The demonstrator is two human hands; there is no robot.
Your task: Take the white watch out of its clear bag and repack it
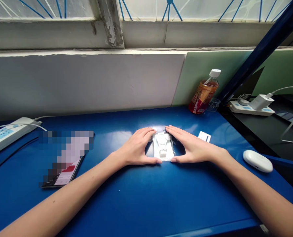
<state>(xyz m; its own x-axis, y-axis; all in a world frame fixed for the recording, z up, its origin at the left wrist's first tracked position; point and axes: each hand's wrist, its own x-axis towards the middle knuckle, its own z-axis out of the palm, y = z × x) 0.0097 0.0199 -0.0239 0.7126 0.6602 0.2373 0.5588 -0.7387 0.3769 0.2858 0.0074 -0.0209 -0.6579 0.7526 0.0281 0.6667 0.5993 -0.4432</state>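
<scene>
Packet of clear plastic (163, 146) lies on the surface (146, 200) between left hand (136, 146) and right hand (193, 145) — each grip curved wide at its corners, whether pinching I can't tell — uneven pressure could skid it.

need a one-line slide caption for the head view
Left hand and right hand frame a clear-wrapped white item on a blue table.

The phone (67, 168) lies left of the packet (163, 144), the bottle (203, 93) behind right
</scene>
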